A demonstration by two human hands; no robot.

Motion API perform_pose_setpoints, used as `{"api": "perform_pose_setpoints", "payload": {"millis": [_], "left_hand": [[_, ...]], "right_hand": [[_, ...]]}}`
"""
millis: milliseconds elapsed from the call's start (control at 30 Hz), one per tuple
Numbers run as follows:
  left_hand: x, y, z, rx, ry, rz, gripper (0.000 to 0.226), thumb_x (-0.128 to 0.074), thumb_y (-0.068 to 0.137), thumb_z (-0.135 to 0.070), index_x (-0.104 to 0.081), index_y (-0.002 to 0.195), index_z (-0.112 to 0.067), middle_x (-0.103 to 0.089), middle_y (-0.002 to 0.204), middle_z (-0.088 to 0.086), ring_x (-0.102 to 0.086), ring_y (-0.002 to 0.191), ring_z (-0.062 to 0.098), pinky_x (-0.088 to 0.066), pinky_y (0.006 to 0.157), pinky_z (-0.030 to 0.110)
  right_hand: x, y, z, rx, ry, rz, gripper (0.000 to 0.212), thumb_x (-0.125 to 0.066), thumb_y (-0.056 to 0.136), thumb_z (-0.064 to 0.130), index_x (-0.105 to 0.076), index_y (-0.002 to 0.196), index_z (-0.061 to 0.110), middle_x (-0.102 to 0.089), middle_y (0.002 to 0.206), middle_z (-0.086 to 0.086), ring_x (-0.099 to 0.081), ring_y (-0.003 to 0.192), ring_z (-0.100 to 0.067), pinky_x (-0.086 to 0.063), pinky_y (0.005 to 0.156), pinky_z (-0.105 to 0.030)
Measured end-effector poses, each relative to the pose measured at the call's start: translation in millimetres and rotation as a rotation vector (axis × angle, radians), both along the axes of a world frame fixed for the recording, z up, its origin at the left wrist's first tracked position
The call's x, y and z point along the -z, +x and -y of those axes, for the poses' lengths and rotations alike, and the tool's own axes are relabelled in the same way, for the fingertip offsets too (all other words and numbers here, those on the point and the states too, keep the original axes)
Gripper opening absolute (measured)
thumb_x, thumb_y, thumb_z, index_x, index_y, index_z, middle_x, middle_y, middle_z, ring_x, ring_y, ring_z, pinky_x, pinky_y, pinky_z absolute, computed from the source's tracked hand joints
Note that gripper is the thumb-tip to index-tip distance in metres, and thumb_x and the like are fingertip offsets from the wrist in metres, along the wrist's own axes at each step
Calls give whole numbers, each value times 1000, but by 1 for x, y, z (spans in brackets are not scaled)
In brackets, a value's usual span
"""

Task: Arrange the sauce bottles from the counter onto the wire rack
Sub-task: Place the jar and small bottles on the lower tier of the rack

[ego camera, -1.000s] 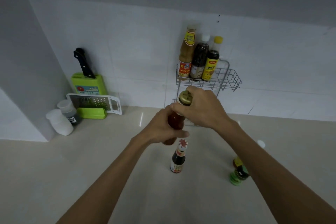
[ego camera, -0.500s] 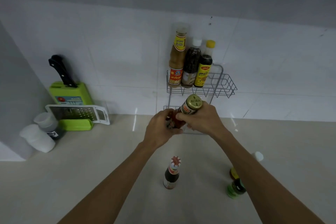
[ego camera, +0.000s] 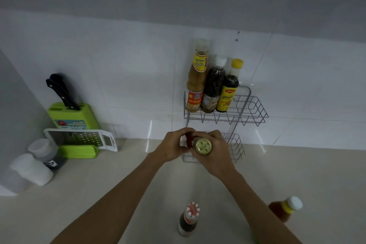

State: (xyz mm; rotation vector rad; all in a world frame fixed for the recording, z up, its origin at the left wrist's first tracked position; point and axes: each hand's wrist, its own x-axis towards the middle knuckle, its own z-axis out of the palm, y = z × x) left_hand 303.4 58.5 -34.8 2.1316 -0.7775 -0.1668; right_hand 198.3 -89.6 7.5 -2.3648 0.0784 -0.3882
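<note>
A red sauce bottle with a gold cap [ego camera: 202, 146] is gripped by both hands right in front of the lower shelf of the wire rack [ego camera: 255, 114]. My left hand [ego camera: 174, 145] wraps its body; my right hand [ego camera: 216, 153] holds it near the neck. Three bottles stand on the upper shelf: a tan one [ego camera: 196, 81], a dark one with a white cap [ego camera: 213, 87] and a dark one with a yellow cap [ego camera: 228, 89]. On the counter stand a dark bottle with a red-and-white cap [ego camera: 189, 219] and an orange bottle with a white cap [ego camera: 285, 209].
At the left against the wall sit a green knife block with a black-handled knife [ego camera: 72, 113], a white grater on a green tray [ego camera: 81, 140] and two small plastic containers [ego camera: 37, 162]. The beige counter [ego camera: 111, 194] runs to the white tiled wall.
Both hands carried the gold-capped bottle away from me and down to the rack's lower shelf. The view tilted, and the orange bottle at the right came into sight.
</note>
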Motion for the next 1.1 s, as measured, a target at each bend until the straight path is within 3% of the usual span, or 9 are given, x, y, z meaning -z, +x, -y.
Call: {"api": "perform_pose_setpoints", "payload": {"millis": [67,133,267,433,567,700,833,967,1100], "left_hand": [[8,3,4,-23,-7,26,66,-84,69,-15,-58,129,-17,-67,126,-2,-62,114,12,-47,96,12],[17,6,7,-34,-3,26,69,-85,68,-15,-56,131,-15,-66,128,1,-62,117,16,-46,102,21],[30,8,11,-97,42,-58,72,-82,72,-12,-53,137,-11,-62,135,5,-58,124,22,-42,104,21],[37,14,13,-174,146,-188,58,-74,81,-17,-52,135,-10,-65,129,10,-60,119,29,-44,94,28],[39,17,18,-229,170,-205,50,-69,86,-21,-54,133,-13,-67,126,9,-63,114,31,-44,89,27],[38,19,25,-238,141,-225,48,-65,89,-20,-50,134,-14,-68,121,9,-64,106,28,-42,82,23],[37,18,28,-268,114,-229,44,-60,90,-10,-49,132,-12,-69,114,7,-64,95,19,-41,76,21],[39,16,23,-264,101,-280,56,-58,85,2,-45,136,-17,-67,123,6,-64,115,27,-46,84,22],[29,11,18,-237,127,-330,60,-58,90,-2,-36,146,-12,-57,138,11,-55,126,28,-39,88,19]], "right_hand": [[13,6,-2,12,-45,-3,56,-85,70,21,-66,123,25,-51,112,-4,-58,89,-14,-38,81,-1],[22,13,-4,5,-59,-6,56,-83,72,20,-65,124,24,-50,115,-5,-61,92,-18,-49,84,-15],[35,29,-8,15,-39,-53,52,-79,73,20,-65,123,24,-54,116,-3,-62,96,-19,-54,87,-32],[31,50,-11,52,61,-153,40,-74,71,7,-71,110,16,-70,107,-6,-65,95,-21,-47,78,-23],[33,66,-8,110,164,-235,36,-79,71,11,-71,107,14,-73,100,-5,-65,90,-17,-46,74,-20],[38,86,-5,163,179,-285,48,-79,71,13,-66,117,17,-73,104,-4,-69,97,-21,-56,80,-28],[39,104,-1,187,134,-316,48,-76,78,17,-61,122,7,-67,117,-11,-65,106,-26,-53,86,-32],[45,114,0,199,97,-341,47,-74,82,23,-59,124,6,-66,120,-12,-65,108,-27,-53,88,-31],[46,114,0,198,66,-347,45,-69,85,21,-57,126,6,-66,122,-12,-64,109,-26,-49,86,-28]]}}
